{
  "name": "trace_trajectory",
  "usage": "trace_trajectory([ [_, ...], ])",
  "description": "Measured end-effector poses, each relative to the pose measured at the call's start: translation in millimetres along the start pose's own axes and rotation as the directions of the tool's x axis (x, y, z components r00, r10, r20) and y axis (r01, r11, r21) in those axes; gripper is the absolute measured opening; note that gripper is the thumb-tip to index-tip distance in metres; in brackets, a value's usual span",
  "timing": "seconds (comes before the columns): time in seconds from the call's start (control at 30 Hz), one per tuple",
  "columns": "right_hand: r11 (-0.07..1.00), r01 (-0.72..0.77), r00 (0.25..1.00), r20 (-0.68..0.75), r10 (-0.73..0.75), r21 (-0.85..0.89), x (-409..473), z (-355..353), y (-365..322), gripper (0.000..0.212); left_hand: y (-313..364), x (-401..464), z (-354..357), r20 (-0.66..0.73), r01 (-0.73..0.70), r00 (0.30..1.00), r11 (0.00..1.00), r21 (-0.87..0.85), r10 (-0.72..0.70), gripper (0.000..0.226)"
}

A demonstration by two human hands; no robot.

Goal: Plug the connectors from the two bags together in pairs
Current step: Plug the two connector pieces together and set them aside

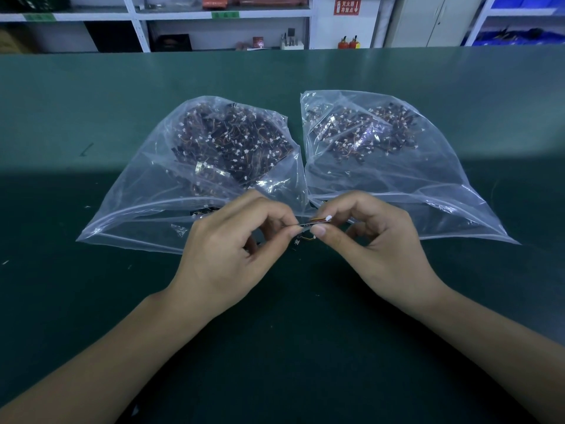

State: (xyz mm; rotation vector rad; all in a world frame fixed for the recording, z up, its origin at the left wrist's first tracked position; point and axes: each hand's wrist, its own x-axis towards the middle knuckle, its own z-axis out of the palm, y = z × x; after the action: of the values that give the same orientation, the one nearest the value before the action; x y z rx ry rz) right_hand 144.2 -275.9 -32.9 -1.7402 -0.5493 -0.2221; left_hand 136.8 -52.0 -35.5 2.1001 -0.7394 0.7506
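A dark green table (91, 286) carries two clear bags (159, 191) (397, 166) side by side.

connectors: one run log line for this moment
left hand: pinches connector part | right hand: pinches white connector | bags: behind, open | pair: unconfirmed

There is one view only, taken from the person's head and tilted forward and down across the green table (91, 270). It sits close above the two hands, with both forearms coming in from the near edge. At the far end it reaches white shelving (183, 16) beyond the table.
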Motion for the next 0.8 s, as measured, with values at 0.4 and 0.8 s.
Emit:
trace_trajectory([
  [0.4,0.999,0.005,1.0,-0.005,-0.005,0.033,-1.0,0.7,-1.7,0.008,0.5,0.4,0.0,0.0,0.01,1.0,1.0,-0.023,-0.01,0.007],
  [0.8,1.0,-0.001,1.0,0.025,0.0,0.01,-0.3,-1.4,-0.6,0.008,0.1,-0.3,-0.5,0.033,0.021,0.999,0.999,-0.03,-0.02,0.006],
])
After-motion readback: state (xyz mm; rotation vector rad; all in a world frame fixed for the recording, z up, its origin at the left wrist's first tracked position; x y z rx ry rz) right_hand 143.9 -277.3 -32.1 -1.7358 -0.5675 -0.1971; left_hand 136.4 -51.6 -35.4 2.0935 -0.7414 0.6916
